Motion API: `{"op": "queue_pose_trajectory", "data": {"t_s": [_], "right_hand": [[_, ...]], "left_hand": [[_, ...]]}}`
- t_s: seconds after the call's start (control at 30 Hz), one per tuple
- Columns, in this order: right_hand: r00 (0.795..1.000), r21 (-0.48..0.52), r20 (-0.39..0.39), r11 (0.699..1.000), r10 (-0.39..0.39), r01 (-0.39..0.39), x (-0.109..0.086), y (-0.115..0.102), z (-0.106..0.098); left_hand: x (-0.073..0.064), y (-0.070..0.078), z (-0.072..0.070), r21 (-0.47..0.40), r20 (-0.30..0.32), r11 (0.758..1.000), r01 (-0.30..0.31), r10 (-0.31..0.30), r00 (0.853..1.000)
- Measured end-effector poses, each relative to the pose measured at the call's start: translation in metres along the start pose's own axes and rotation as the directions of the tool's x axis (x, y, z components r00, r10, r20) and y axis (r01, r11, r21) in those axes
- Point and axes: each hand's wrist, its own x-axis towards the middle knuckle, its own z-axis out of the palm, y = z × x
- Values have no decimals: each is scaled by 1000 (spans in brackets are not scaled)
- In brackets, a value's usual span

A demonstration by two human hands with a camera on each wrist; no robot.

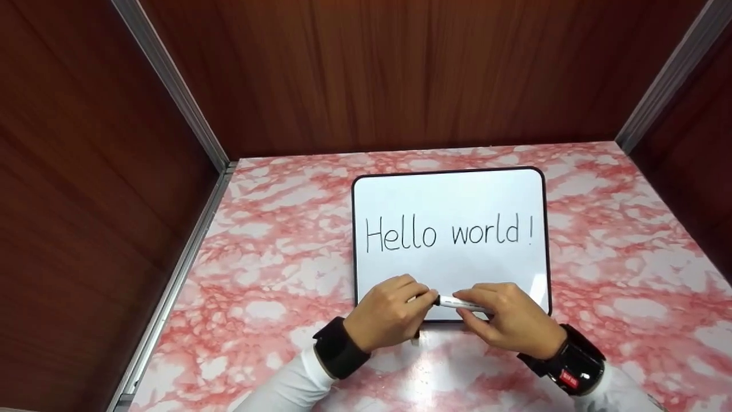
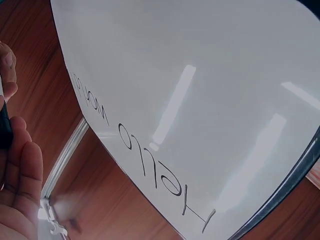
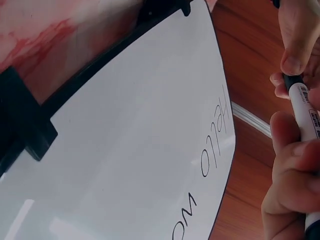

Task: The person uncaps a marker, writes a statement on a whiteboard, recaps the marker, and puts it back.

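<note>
A white marker [image 1: 449, 301] with a black cap [image 3: 292, 80] is held between both hands over the lower edge of a whiteboard [image 1: 446, 194]. My left hand [image 1: 392, 315] pinches the cap between thumb and fingers. On the other side, my right hand [image 1: 509, 320] grips the white barrel [image 3: 302, 107]. Cap and barrel meet in the right wrist view; whether the cap is fully seated I cannot tell. "Hello world !" stands in black handwriting [image 1: 400, 234] across the board's middle. In the left wrist view, the cap [image 2: 5, 129] shows at the left edge.
The black-framed board is on a red-and-white marbled table [image 1: 263, 257]. A dark clip-like piece [image 3: 30, 112] sits on the board's edge. Brown wood-grain panels [image 1: 372, 74] enclose the back and sides, joined by metal strips [image 1: 177, 91].
</note>
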Motion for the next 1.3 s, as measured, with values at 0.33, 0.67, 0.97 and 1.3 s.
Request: {"op": "queue_pose_trajectory", "data": {"t_s": [0.33,0.67,0.97,1.3], "right_hand": [[985,-134,-172,990,23,-47,-8,23,-23],[923,-209,-367,957,115,-203,-27,63,-77],[760,-266,-546,787,353,-557,-63,105,-120],[573,-320,-235,494,785,-808,-104,141,-154]], "left_hand": [[-1,-12,-3,43,70,987,152,-155,986],[-16,-40,-18,107,-28,941,322,-320,947],[-43,-69,-30,130,-99,845,518,-509,855],[-71,-87,-21,91,-29,742,664,-664,747]]}}
